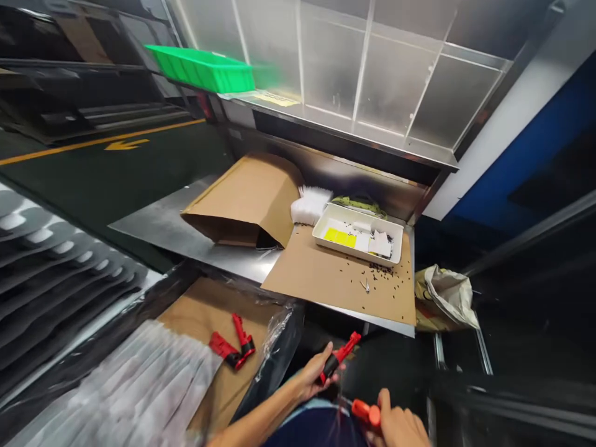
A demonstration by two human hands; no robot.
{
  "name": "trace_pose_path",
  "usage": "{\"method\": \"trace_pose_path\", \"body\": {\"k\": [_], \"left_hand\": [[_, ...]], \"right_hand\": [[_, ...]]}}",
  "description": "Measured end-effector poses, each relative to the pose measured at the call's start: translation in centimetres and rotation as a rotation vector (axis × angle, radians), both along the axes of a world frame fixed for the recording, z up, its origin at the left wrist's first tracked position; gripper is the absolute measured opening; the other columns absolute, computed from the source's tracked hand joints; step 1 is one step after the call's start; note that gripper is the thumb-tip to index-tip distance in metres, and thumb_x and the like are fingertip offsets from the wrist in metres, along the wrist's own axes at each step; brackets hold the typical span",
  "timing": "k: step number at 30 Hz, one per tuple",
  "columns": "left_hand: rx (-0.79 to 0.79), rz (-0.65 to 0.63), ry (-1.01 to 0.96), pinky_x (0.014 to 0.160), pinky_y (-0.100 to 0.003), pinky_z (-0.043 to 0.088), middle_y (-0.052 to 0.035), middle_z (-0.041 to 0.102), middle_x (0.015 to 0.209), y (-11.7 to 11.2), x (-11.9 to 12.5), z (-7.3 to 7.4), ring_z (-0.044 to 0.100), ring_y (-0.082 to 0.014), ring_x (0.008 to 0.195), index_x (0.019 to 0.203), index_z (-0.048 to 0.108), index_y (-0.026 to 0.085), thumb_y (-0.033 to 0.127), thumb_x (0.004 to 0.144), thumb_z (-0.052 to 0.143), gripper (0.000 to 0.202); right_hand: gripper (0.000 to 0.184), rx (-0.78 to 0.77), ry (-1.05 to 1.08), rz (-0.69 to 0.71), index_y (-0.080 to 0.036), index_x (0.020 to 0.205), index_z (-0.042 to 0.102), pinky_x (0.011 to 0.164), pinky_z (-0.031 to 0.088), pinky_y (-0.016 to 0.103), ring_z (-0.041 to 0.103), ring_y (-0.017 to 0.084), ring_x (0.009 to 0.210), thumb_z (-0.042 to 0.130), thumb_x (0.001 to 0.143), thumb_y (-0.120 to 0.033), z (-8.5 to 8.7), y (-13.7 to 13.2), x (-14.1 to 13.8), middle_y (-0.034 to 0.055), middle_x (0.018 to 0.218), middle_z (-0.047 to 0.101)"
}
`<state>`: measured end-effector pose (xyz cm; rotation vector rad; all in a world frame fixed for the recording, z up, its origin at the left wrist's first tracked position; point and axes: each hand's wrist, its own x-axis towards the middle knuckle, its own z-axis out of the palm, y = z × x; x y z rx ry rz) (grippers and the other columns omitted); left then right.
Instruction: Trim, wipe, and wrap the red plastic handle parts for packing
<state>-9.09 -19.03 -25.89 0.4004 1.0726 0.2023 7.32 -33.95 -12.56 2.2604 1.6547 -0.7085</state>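
My left hand grips a red and black plastic part in front of my body. My right hand is low at the bottom edge, closed on an orange-red plastic piece, and its far end is hidden by my fingers. To the left, a pair of similar red and black parts lies on a cardboard sheet, with clear plastic film bunched along its right side. Both hands are apart from these parts.
A steel shelf ahead holds a folded cardboard box, a white tray, and a cardboard sheet scattered with small black bits. A green crate sits higher up. A sack stands to the right, and white pleated sheets lie at the lower left.
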Motion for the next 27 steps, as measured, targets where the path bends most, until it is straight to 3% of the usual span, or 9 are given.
{"method": "trace_pose_path", "body": {"k": [3, 5, 9, 12, 16, 20, 22, 27], "left_hand": [[0.111, -0.060, -0.001, 0.034, -0.018, 0.033, -0.0084, 0.074, 0.082, -0.5, -0.2, 0.6, 0.057, -0.0099, 0.041, 0.115, 0.067, 0.014, 0.058, 0.077, 0.071, 0.058], [0.172, -0.093, -0.004, 0.034, -0.018, 0.030, -0.0041, 0.073, 0.077, -0.6, -0.2, 1.1, 0.055, -0.0090, 0.039, 0.115, 0.069, 0.015, 0.051, 0.076, 0.075, 0.054], [0.202, -0.120, -0.020, 0.033, -0.016, 0.029, 0.0035, 0.069, 0.067, -0.8, -0.1, 1.8, 0.051, -0.0065, 0.035, 0.111, 0.070, 0.016, 0.030, 0.066, 0.085, 0.050], [0.112, -0.121, -0.046, 0.032, -0.014, 0.031, 0.0028, 0.069, 0.066, -0.8, -0.3, 2.2, 0.052, -0.0066, 0.035, 0.112, 0.068, 0.017, 0.025, 0.065, 0.086, 0.051], [-0.167, -0.145, -0.096, 0.031, -0.013, 0.036, -0.0075, 0.071, 0.073, 0.4, -1.4, 2.6, 0.054, -0.0073, 0.039, 0.101, 0.068, 0.013, 0.035, 0.084, 0.071, 0.028], [-0.374, -0.117, -0.154, 0.029, -0.012, 0.038, -0.0088, 0.069, 0.073, 1.8, -2.3, 2.9, 0.051, -0.0059, 0.038, 0.100, 0.067, 0.013, 0.037, 0.093, 0.058, 0.027], [-0.413, -0.091, -0.187, 0.029, -0.011, 0.038, -0.0103, 0.070, 0.078, 2.0, -2.4, 3.0, 0.049, -0.0047, 0.037, 0.107, 0.067, 0.015, 0.039, 0.094, 0.057, 0.029], [-0.379, -0.084, -0.246, 0.028, -0.010, 0.036, -0.0185, 0.067, 0.115, 1.8, -2.3, 3.2, 0.051, -0.0025, 0.039, 0.119, 0.064, 0.021, 0.037, 0.092, 0.059, 0.032]], "right_hand": [[0.049, -0.082, -0.026, -0.023, -0.003, 0.140, 0.046, 0.084, 0.052, 0.040, 0.070, 0.032, 0.099, 0.041, 0.093, -0.014, 2.6, 1.0, 0.5, 0.0220, 0.106, 0.072], [0.049, -0.091, -0.002, -0.025, -0.004, 0.141, 0.044, 0.085, 0.051, 0.037, 0.069, 0.031, 0.100, 0.043, 0.094, -0.016, 4.1, 1.5, 1.0, 0.0215, 0.107, 0.071], [0.044, -0.078, -0.018, -0.054, -0.001, 0.136, 0.046, 0.083, 0.050, 0.037, 0.069, 0.032, 0.100, 0.042, 0.095, -0.015, 5.2, 2.1, 1.9, 0.0234, 0.107, 0.070], [0.042, -0.067, -0.017, -0.064, -0.004, 0.135, 0.046, 0.085, 0.049, 0.036, 0.068, 0.031, 0.102, 0.046, 0.096, -0.019, 5.1, 2.4, 2.4, 0.0214, 0.107, 0.071], [0.035, -0.060, -0.033, -0.085, -0.004, 0.127, 0.050, 0.081, 0.049, 0.036, 0.069, 0.031, 0.099, 0.046, 0.096, -0.018, 5.2, 2.5, 3.2, 0.0216, 0.104, 0.071], [0.033, -0.043, -0.024, -0.058, -0.008, 0.126, 0.050, 0.081, 0.049, 0.035, 0.070, 0.030, 0.098, 0.049, 0.095, -0.020, 5.6, 2.1, 3.9, 0.0188, 0.102, 0.071], [0.031, -0.045, -0.042, -0.070, -0.006, 0.123, 0.051, 0.078, 0.049, 0.035, 0.071, 0.031, 0.095, 0.048, 0.095, -0.017, 5.7, 2.1, 3.8, 0.0208, 0.100, 0.071], [0.038, -0.065, -0.010, -0.008, -0.007, 0.130, 0.051, 0.079, 0.051, 0.035, 0.071, 0.031, 0.096, 0.050, 0.094, -0.018, 6.1, 2.2, 2.0, 0.0195, 0.101, 0.072]]}}
